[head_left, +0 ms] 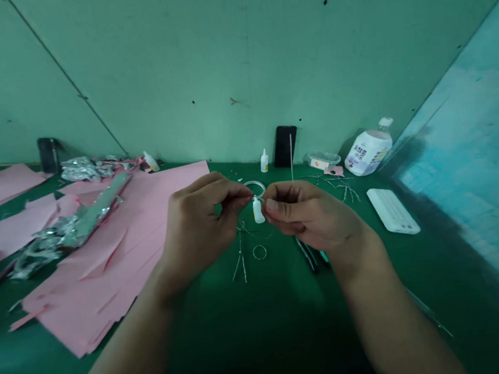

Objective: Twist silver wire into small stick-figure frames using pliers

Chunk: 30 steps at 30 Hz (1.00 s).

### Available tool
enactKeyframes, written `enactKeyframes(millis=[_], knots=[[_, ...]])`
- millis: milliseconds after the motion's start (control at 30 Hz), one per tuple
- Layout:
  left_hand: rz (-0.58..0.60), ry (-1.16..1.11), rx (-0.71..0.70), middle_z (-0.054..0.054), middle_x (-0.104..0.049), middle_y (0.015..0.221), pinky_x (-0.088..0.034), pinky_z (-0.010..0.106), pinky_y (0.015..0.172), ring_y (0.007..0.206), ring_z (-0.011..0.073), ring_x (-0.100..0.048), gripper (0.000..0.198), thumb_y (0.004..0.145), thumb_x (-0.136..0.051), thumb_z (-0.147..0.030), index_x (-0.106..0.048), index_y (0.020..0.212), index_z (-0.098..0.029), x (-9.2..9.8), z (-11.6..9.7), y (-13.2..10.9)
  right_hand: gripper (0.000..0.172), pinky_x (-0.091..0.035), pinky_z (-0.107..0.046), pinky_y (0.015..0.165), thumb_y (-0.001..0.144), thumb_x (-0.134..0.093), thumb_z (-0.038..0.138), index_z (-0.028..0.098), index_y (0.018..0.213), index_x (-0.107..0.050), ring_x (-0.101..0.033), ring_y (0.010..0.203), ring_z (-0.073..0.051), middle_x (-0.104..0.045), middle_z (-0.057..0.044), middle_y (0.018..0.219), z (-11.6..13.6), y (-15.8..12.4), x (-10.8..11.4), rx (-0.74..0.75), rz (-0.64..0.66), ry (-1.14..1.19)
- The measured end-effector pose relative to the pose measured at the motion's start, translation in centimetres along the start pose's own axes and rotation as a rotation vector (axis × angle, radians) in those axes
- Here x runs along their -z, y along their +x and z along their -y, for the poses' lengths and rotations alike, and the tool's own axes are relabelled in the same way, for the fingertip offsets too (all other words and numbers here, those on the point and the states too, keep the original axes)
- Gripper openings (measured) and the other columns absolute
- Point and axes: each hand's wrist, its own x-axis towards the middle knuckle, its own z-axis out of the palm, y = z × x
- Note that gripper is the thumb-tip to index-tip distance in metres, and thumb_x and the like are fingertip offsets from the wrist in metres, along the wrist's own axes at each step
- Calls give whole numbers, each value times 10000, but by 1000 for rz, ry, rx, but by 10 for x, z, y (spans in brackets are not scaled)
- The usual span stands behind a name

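My left hand (206, 214) is closed in a pinch, its fingertips almost meeting those of my right hand (308, 208). A thin wire (259, 198) seems to run between the two pinches, mostly hidden by the fingers. From behind my right hand a straight thin rod (291, 157) rises; whether I hold it is unclear. Just beyond the fingertips are a pale ring-shaped coil (256, 187) and a small white glue bottle (258, 210). Below them on the green table lie a small wire ring (259, 252) and a branched twist of silvery wire (241, 260).
Dark-handled pliers (307, 255) lie under my right hand. Pink paper sheets (147, 219) and crumpled foil (82, 168) cover the left. Along the wall stand another glue bottle (264, 161), a phone (285, 146) and a drink bottle (368, 150). A white power bank (392, 210) lies right.
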Motion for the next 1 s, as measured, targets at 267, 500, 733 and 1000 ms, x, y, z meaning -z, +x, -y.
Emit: enactKeyframes(millis=[267,500,733,1000], knots=[[361,39,638,42,-746,797,-517,305,626,690,188,-672,189,808,-602,-299,-751,875,-204,15,40,-93,367,-298,-267,524,841,-615,559,193,833,-647,-441,574,-99,-584,-7,747,2,-20,-2,136,-476,-724],[349,403,595,173,-698,1062,-468,482,902,1014,317,-624,314,886,-517,-312,-716,1038,-123,-1,44,-152,384,-371,-262,532,833,-589,570,194,759,-569,-486,596,-120,-548,-1,710,-86,-50,17,-174,-350,120],[482,-338,817,151,-702,1076,-505,379,752,906,285,-673,513,904,-523,-411,-467,1337,-142,-56,-75,-171,528,-272,-231,451,886,-378,693,203,738,-507,-342,472,-98,-378,63,559,-139,-67,-16,-81,-142,-128],[370,-599,1018,-51,-404,558,-241,240,446,456,118,-356,424,989,-314,-438,-535,1222,-160,-51,-61,-185,482,-419,-372,717,786,-565,662,188,868,-585,-532,867,-270,-562,-110,897,-125,-71,40,86,-635,-1242]])
